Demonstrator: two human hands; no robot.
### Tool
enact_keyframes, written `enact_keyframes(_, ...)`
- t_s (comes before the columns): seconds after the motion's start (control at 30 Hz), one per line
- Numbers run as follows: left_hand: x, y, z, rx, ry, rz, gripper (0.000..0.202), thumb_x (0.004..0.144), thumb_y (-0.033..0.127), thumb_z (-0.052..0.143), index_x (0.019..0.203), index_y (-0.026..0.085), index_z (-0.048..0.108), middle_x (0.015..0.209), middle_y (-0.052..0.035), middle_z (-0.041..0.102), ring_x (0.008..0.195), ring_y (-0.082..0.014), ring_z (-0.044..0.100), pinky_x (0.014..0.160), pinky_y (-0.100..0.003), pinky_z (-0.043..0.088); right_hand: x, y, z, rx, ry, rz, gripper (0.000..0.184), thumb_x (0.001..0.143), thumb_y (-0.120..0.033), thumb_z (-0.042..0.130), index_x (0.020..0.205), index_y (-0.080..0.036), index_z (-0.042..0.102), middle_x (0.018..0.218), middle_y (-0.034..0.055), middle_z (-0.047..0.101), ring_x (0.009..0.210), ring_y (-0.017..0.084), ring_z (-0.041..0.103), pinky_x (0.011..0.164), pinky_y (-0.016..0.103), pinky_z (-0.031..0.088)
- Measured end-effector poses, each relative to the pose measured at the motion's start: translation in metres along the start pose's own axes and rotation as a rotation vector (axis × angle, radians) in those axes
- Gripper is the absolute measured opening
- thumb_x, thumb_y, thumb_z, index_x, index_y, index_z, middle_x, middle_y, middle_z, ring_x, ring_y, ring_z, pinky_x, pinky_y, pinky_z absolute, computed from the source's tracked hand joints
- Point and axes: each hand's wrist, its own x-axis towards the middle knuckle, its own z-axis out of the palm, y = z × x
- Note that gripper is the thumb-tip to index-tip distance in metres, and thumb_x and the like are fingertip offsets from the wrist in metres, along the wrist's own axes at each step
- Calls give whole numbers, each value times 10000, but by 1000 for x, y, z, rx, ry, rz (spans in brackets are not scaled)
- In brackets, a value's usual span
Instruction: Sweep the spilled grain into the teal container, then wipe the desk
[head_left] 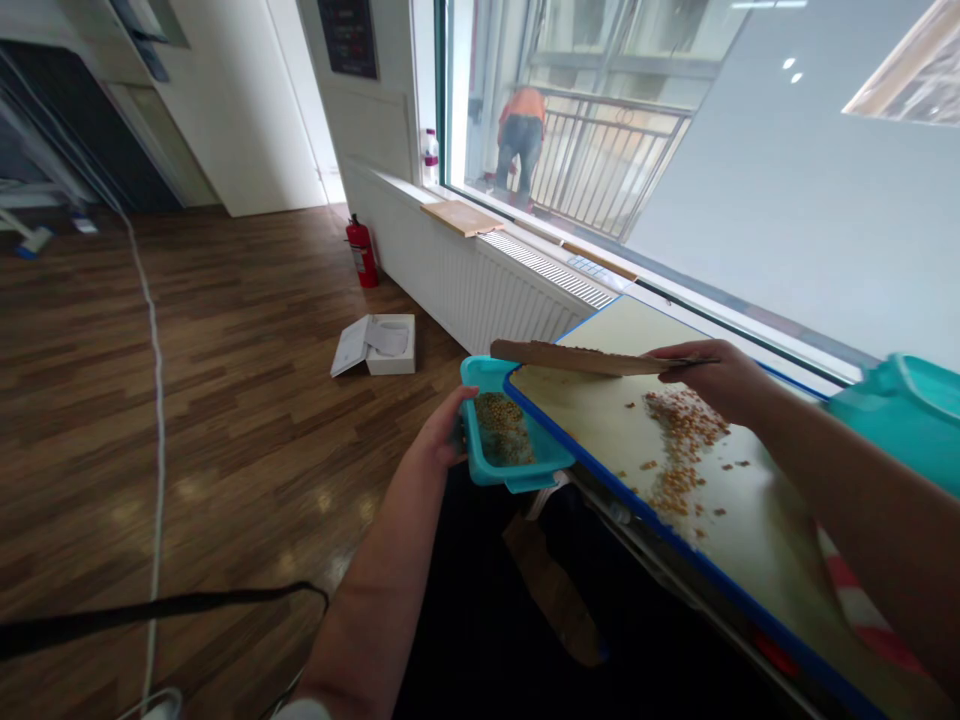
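Note:
My left hand [447, 430] grips the left rim of a turquoise plastic container [491, 474], held just under the table's edge. Grains [504, 425] lie in the bottom of it. In my right hand [712, 375] is a flat piece of cardboard [577, 358], pointing left over the table [600, 405] towards the container. Orange-brown kernels [682, 430] are scattered on the pale tabletop, below and left of my right hand, some close to its blue edge.
A larger turquoise tub [900, 410] stands at the right. Beyond the table are a radiator [480, 290] and a window. An open white box [391, 345] and a red fire extinguisher [362, 252] stand on the floor. Outside, a person [522, 130] bends over.

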Motion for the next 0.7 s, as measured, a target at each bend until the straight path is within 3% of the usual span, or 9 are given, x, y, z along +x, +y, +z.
enact_keyframes(0.1, -1, -2, -2, -29, -33, -35, 454, 751, 390, 638, 1096, 95, 648, 997, -157, 711, 934, -305, 682, 860, -432, 528, -6, -5, 3, 97, -38, 71, 305, 397, -177, 726, 699, -193, 767, 686, 34, 710, 693, 171, 560, 762, 352, 429)
enact_keyframes(0.3, -7, -9, -7, -68, -36, -27, 477, 739, 398, 667, 1120, 112, 647, 1050, -153, 708, 995, -306, 669, 900, -425, 517, -17, -9, 6, 87, -80, 76, 297, 403, -197, 733, 698, -186, 767, 715, 49, 716, 730, 176, 572, 785, 343, 424)
enact_keyframes(0.7, -24, -20, -1, -155, -20, -5, 487, 729, 339, 661, 1162, 120, 627, 1012, -139, 717, 967, -297, 680, 903, -433, 515, -39, -14, 15, 75, -102, -34, 285, 475, -243, 718, 751, -213, 783, 768, 38, 741, 759, 191, 611, 791, 340, 449)
